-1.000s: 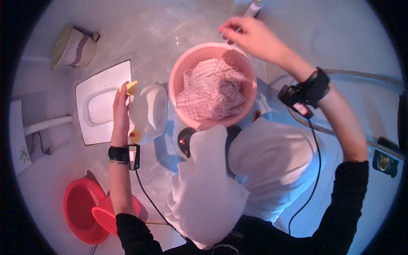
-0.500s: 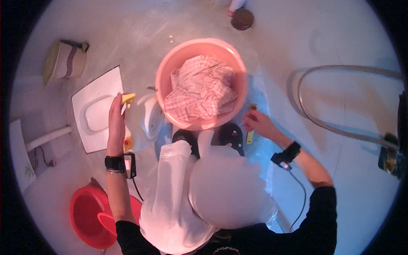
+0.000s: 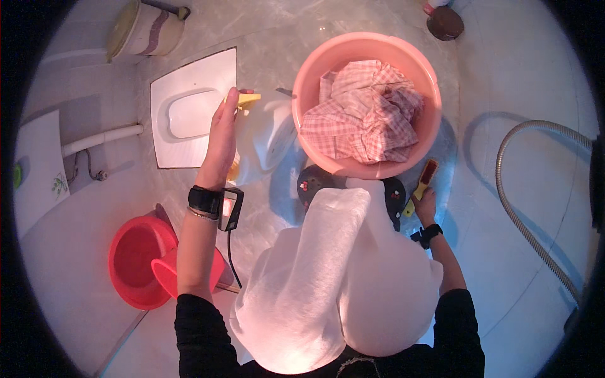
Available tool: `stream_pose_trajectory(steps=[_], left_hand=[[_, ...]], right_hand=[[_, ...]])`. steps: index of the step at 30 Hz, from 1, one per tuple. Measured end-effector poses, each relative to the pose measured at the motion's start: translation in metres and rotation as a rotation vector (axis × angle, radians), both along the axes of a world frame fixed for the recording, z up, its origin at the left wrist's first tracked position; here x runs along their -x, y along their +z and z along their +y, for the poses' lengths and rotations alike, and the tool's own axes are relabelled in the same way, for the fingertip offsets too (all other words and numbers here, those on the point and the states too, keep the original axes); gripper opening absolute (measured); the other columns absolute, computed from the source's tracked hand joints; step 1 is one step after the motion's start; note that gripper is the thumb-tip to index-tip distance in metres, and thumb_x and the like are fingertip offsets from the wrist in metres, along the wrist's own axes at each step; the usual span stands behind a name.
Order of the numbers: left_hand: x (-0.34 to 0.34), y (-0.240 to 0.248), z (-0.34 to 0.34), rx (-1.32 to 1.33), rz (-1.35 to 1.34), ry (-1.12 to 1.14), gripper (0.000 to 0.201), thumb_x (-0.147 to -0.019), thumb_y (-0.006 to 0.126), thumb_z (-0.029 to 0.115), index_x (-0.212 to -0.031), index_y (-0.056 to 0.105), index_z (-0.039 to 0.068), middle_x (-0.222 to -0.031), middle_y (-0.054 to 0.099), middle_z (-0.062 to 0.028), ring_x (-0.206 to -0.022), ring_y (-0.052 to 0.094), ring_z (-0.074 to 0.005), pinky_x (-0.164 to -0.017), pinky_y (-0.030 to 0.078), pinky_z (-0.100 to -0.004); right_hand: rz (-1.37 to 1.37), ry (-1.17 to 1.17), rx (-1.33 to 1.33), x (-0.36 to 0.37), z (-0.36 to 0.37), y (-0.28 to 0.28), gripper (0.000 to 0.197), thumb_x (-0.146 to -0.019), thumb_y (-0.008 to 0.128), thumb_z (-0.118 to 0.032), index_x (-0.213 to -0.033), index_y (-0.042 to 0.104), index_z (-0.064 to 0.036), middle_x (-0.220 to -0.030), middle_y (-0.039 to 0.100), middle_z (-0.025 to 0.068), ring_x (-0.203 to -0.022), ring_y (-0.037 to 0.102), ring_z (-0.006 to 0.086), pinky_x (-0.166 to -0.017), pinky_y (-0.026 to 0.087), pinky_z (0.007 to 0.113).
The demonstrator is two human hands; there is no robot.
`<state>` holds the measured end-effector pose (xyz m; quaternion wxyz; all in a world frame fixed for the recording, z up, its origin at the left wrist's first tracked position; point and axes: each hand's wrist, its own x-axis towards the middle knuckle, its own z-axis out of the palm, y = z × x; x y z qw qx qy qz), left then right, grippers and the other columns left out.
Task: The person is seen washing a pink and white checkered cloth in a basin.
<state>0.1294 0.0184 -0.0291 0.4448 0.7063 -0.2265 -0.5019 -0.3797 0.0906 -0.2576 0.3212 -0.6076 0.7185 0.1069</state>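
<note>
On the floor ahead stands a pink basin [image 3: 304,104] holding a crumpled pink-and-white checked cloth [image 3: 368,113]. To its lower right my right hand [image 3: 425,205] is closed round the yellow handle of a scrubbing brush [image 3: 423,183], whose reddish-brown bristle head points away from me. My left hand [image 3: 220,142] is raised left of the basin, seen edge-on. Its fingers are around a small yellow piece [image 3: 249,99], partly hidden, whose kind I cannot make out. Beside that hand stands a whitish plastic jug [image 3: 268,129] with a yellow cap [image 3: 233,169].
A white squat toilet [image 3: 164,142] lies at the left, with a lidded bin [image 3: 148,31] beyond it. Red basins [image 3: 123,252] sit at the lower left. A metal shower hose [image 3: 504,170] hangs at the right. A round brown object [image 3: 445,24] stands at the back.
My right hand has closed on the brush, which is now turned and tilted away from its earlier line. The whole view has shifted, with the basin now farther right. My left hand stays beside the jug.
</note>
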Motion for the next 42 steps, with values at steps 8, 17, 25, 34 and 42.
stream_pose_trajectory(steps=[8, 17, 25, 34, 42], left_hand=[[-0.021, -0.019, 0.036, -0.108, -0.598, -0.064, 0.051, -0.084, 0.062, 0.036, -0.119, 0.050, 0.000, -0.105, 0.058, -0.0099, -0.098, 0.053, -0.0188, -0.089, 0.040, -0.0297], [-0.024, -0.026, 0.063, -0.216, -0.557, -0.416, 0.039, -0.087, 0.061, 0.023, -0.114, 0.048, -0.002, -0.097, 0.059, -0.0086, -0.085, 0.054, -0.0119, -0.076, 0.044, -0.0271], [-0.012, 0.058, 0.041, -0.243, -0.472, -0.331, 0.028, -0.085, 0.064, 0.018, -0.099, 0.053, -0.003, -0.080, 0.061, -0.0068, -0.069, 0.057, -0.0082, -0.061, 0.046, -0.0227], [0.019, 0.101, 0.019, 0.133, -0.196, -0.385, 0.024, -0.087, 0.060, 0.015, -0.104, 0.050, 0.001, -0.077, 0.059, -0.0005, -0.071, 0.055, -0.0074, -0.064, 0.045, -0.0225], [0.046, 0.168, 0.022, 0.379, -0.499, -0.451, 0.026, -0.089, 0.058, 0.020, -0.105, 0.048, 0.002, -0.078, 0.058, -0.0008, -0.074, 0.056, -0.0082, -0.069, 0.045, -0.0231]], right_hand=[[-0.137, 0.015, -0.030, -0.005, -0.017, 0.030, 0.027, -0.080, 0.060, -0.015, -0.099, 0.047, -0.0008, -0.089, 0.055, 0.0218, -0.087, 0.056, 0.0397, -0.074, 0.046, 0.046], [-0.277, 0.179, 0.159, 0.006, -0.029, 0.052, 0.022, -0.085, 0.058, -0.017, -0.097, 0.051, -0.0004, -0.088, 0.054, 0.0177, -0.080, 0.056, 0.0334, -0.071, 0.046, 0.041], [-0.756, 0.085, -0.028, -0.088, -0.106, 0.162, 0.019, -0.091, 0.052, -0.018, -0.098, 0.056, -0.0003, -0.081, 0.061, 0.0083, -0.071, 0.058, 0.0145, -0.069, 0.046, 0.026], [-1.167, 0.042, 0.122, -0.120, -0.168, 0.281, 0.021, -0.094, 0.048, -0.019, -0.098, 0.057, 0.0000, -0.082, 0.059, 0.0021, -0.076, 0.054, 0.0069, -0.071, 0.045, 0.021], [-1.264, 0.402, 0.514, -0.127, -0.141, 0.434, 0.025, -0.094, 0.049, -0.021, -0.101, 0.056, 0.0013, -0.082, 0.059, 0.0043, -0.079, 0.056, 0.0099, -0.073, 0.045, 0.023]])
